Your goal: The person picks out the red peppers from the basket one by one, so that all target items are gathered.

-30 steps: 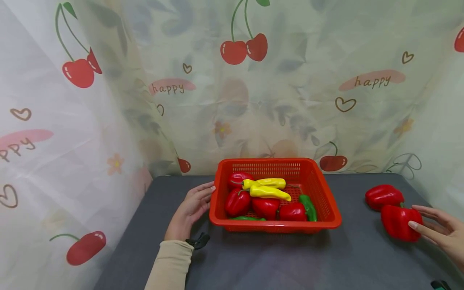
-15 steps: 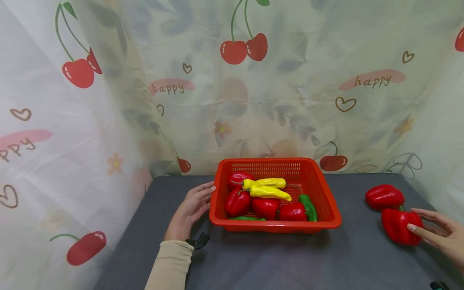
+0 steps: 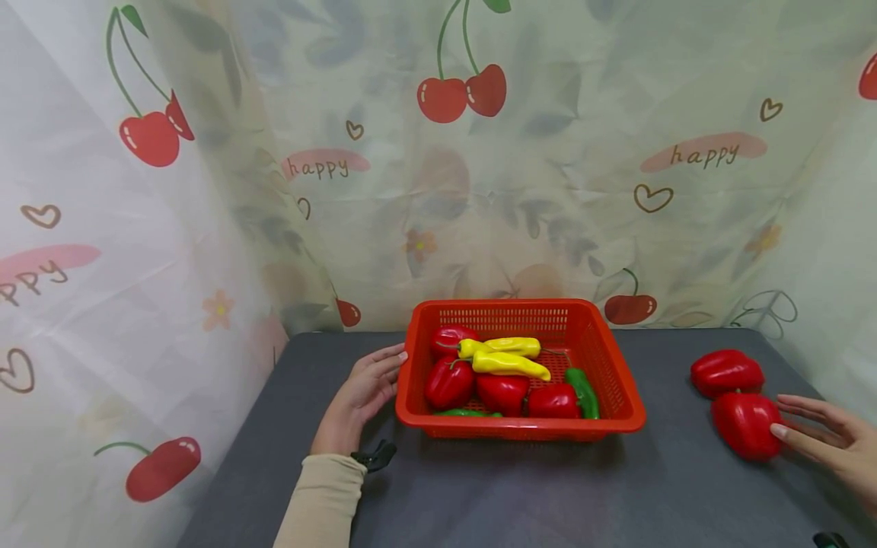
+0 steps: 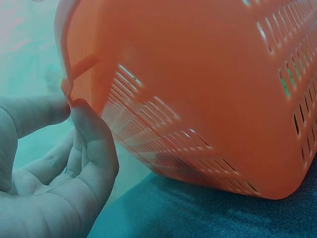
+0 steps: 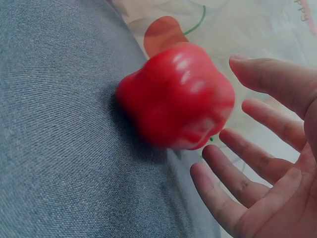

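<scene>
A red-orange plastic basket (image 3: 521,428) stands in the middle of the table. My left hand (image 3: 363,392) is at its left side; in the left wrist view, thumb and forefinger pinch the rim. Inside lie several red bell peppers (image 3: 449,383), two long yellow peppers (image 3: 510,365) and green peppers (image 3: 582,393). At the right, a red bell pepper (image 3: 745,426) lies on the table in front of another red bell pepper (image 3: 728,373). Beside the nearer one is my right hand (image 3: 832,441). The right wrist view shows its fingers spread, with a gap to the pepper (image 5: 178,99).
Dark grey cloth covers the table (image 3: 534,495). A cherry-printed curtain (image 3: 521,228) hangs behind it and along both sides. The two loose peppers are near the table's right edge.
My right hand has let go of the nearer red bell pepper, which has been set down and has tipped slightly left. My left hand and the basket have not moved.
</scene>
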### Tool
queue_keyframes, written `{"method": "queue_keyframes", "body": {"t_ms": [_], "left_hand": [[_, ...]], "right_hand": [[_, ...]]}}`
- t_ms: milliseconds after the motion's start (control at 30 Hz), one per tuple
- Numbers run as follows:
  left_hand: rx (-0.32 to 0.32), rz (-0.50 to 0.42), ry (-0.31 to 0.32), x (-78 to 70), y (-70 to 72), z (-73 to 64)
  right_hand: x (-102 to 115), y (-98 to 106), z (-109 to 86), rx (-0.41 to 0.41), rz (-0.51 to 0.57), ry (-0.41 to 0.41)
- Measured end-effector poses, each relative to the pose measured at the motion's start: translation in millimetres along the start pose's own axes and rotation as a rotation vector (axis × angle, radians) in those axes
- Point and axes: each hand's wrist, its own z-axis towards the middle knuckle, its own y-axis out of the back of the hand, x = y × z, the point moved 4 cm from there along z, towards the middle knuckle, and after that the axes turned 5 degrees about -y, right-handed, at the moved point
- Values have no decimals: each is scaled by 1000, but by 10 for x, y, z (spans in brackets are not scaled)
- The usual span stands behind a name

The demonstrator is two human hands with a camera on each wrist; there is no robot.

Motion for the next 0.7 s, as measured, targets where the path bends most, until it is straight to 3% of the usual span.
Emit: {"method": "queue_keyframes", "body": {"t_ms": [133, 467, 700], "left_hand": [[3, -8, 1, 2, 1, 1], [-9, -26, 5, 10, 3, 5], [-16, -35, 0, 15, -8, 13]], "right_hand": [[18, 7, -35, -14, 36, 37], [-84, 35, 15, -74, 46, 16], [137, 75, -39, -74, 16, 60]]}}
